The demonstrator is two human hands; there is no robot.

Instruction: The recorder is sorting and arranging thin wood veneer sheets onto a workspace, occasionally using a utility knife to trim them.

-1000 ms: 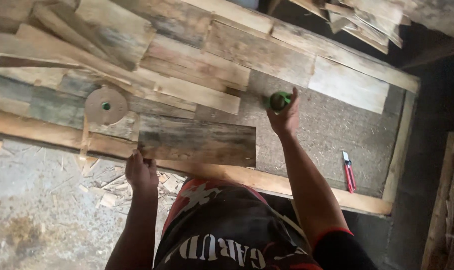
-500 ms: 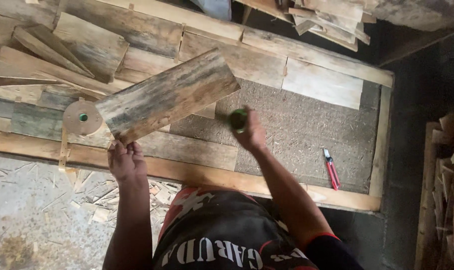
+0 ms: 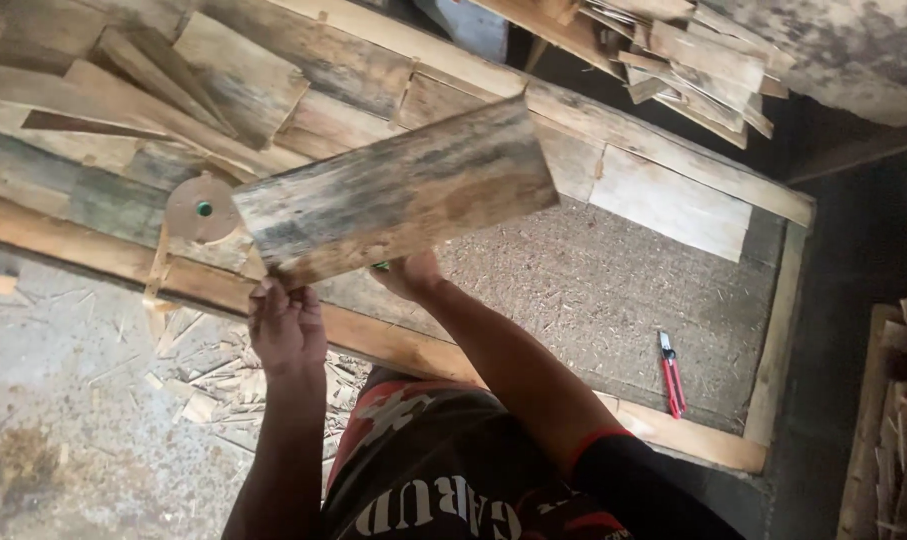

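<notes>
Head view: left hand (image 3: 286, 325) grips weathered plank (image 3: 398, 190); it hides right hand (image 3: 408, 272), grip unclear

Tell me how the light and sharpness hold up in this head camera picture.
Head view: soft, even light on the lifted plank and the left hand, with no glare. The right side falls into deep shadow, though the red cutter still reads clearly. The right hand is partly hidden under the plank. The plank's edges look slightly soft, while the wood scraps on the floor stay fairly sharp.
</notes>
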